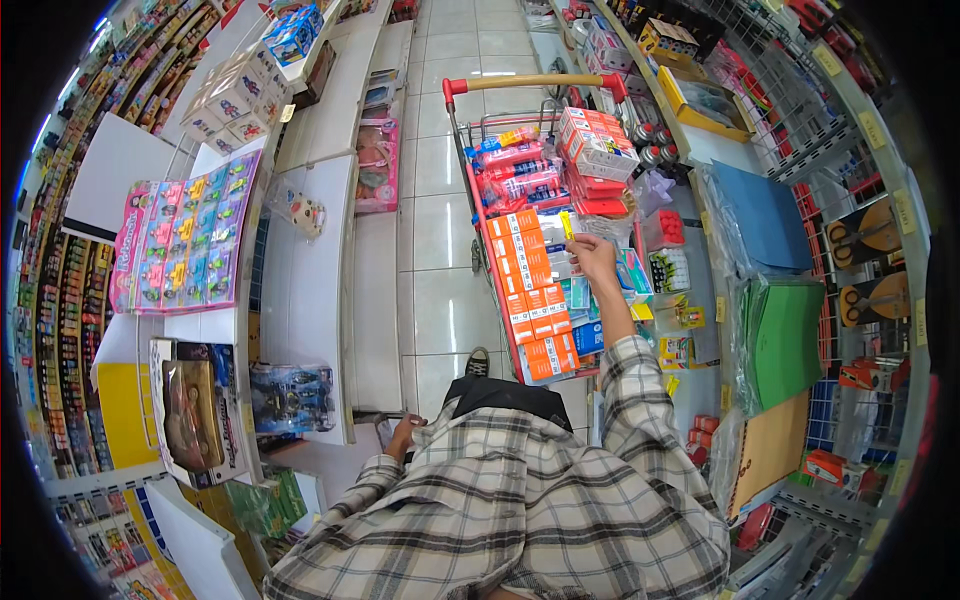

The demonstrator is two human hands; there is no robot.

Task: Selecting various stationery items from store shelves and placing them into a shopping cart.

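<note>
My right hand (592, 259) reaches over a shopping cart (499, 315) and pinches a small yellow packet (568, 225) that bears writing. Below and left of that hand, stacked orange-and-white boxes (525, 262) fill the cart's left side. Farther in lie red and blue plastic-wrapped packs (517, 176). A second stack of orange-and-white boxes (598, 146) rests on red packs at the far right. Blue boxes (587, 337) sit at the near right of the cart. Low at my side hangs my left hand (407, 433), close to the shelf edge; its fingers are partly hidden.
Shelves (307, 255) on the left carry a toy card display (187, 232) and a boxed toy car (196, 412). The right shelf holds green sheets (784, 345), blue sheets (761, 217) and white-capped bottles (669, 270). A tiled aisle (442, 232) runs beside the cart.
</note>
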